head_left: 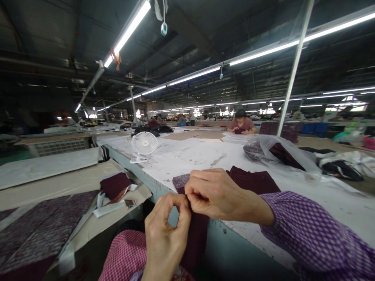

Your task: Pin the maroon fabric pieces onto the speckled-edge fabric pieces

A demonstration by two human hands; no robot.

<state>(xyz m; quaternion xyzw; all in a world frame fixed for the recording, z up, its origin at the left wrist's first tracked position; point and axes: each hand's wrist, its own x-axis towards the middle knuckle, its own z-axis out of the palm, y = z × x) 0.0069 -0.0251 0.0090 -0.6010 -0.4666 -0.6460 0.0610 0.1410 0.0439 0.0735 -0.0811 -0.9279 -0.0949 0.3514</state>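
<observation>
At lower centre, the left hand (168, 230) and right hand (222, 193) meet tip to tip, the fingers of each closed in a pinch; what lies between them is too small to tell. The maroon cloth (197, 234) hangs just behind, past the edge of the worktop (187, 152). Such close fingertip contact probably serves fine control, while the worktop probably supports the patterned upper end (181, 182).

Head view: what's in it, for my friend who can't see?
The left hand and right hand pinch, fingertips together, over maroon cloth beside a white-topped table. A white fan stands on the table; a person is farther back.
</observation>
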